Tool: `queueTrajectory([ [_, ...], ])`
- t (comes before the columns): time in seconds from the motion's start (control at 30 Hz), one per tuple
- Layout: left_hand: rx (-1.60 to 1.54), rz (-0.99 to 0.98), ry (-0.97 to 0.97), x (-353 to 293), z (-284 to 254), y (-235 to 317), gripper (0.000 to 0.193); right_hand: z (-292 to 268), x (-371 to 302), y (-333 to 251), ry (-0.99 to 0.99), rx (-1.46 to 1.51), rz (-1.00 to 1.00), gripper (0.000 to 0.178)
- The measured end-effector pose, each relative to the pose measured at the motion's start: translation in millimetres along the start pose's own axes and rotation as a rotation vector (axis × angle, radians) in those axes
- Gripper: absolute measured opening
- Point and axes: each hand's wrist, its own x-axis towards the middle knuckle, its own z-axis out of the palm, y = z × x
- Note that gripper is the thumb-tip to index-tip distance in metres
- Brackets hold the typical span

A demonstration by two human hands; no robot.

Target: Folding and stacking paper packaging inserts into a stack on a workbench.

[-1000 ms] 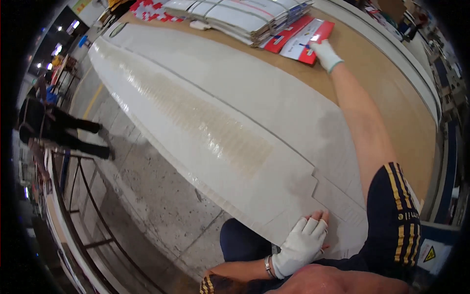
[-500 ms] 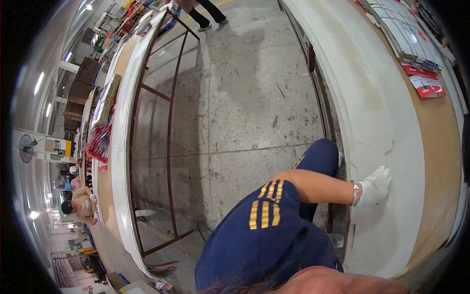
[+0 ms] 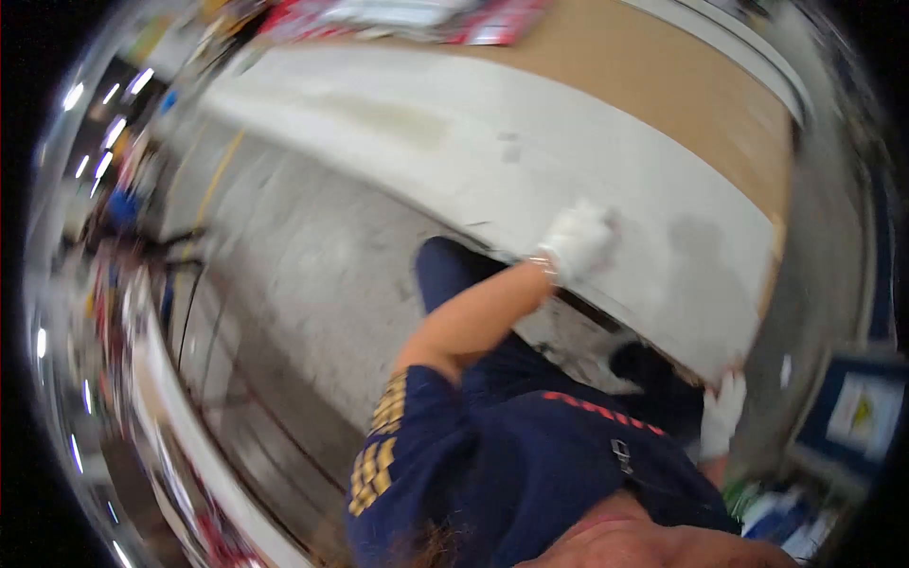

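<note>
My left hand (image 3: 579, 241), in a white glove with a band at the wrist, is over the white surface of a long table (image 3: 663, 275), near its front edge. Motion smears its fingers, and I see no object in it. My right hand (image 3: 724, 412), also white-gloved, is at the table's near right corner. Its fingers are blurred against the edge, so their grip is unclear. A tan strip (image 3: 625, 90) runs along the table's far side.
Red and white packages (image 3: 492, 24) lie at the table's far side. A second long table (image 3: 199, 454) with a dark metal frame stands to the left, across the concrete floor (image 3: 294, 227). A dark blue board with a white sheet (image 3: 862, 412) is at the lower right.
The view has swung toward the table's right end. My right hand and the near right corner have come into sight. My left hand is still at the white surface.
</note>
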Motion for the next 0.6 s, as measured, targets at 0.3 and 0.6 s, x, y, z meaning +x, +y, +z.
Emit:
queueTrajectory([
  [0.3, 0.16, 0.252, 0.021, 11, 4, 8, 0.035, -34, 4, -18, 0.078, -0.048, -0.054, 0.057],
  [0.6, 0.122, 0.343, 0.061, 7, 9, -19, 0.038, -81, 26, -25, 0.121, 0.286, -0.002, 0.044],
])
